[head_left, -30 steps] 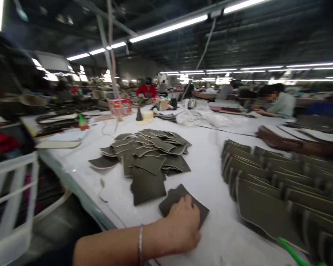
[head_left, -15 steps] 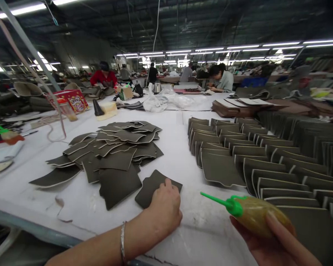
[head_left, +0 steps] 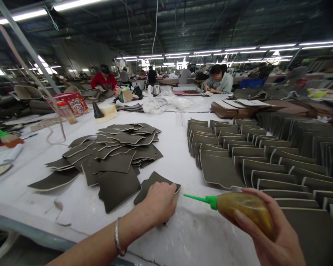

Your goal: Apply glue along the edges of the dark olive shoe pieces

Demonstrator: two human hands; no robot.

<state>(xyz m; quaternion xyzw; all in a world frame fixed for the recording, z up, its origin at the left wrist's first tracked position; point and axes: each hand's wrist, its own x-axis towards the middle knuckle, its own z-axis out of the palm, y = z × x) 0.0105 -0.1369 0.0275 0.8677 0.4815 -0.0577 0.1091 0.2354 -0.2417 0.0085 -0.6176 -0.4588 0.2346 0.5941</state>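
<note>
While the L hand (head_left: 159, 203) lies palm-down on a dark olive panel (head_left: 152, 180) w/ a pale edge, the R hand (head_left: 266, 231) is clenched round a squeeze bottle (head_left: 242, 210) of amber liquid. L hand is released, not closed on anything: it covers the panel's right part, w/ the fingers reaching its right edge. A metal bangle (head_left: 117, 236) circles the L wrist.

The panel is on the white-covered worktop (head_left: 199, 236), long axis running from lower left to upper right, and its left end is just beside a loose pile of overlapping panels (head_left: 111, 155). The bottle is held roughly level, its green nozzle (head_left: 199, 199) pointing left & slightly up toward the panel, tip near the panel's right edge but not touching it.

Right of the bottle's nozzle, rows of overlapping panels (head_left: 252, 162) stand fanned on the worktop, approx parallel. Further back are stacked brown sheets (head_left: 233, 109), a plastic bag (head_left: 155, 105) & a kettle (head_left: 156, 89). Past those, a person in a red top (head_left: 104, 81) and another in a pale top (head_left: 219, 83) sit at work, both well apart from the two hands.
</note>
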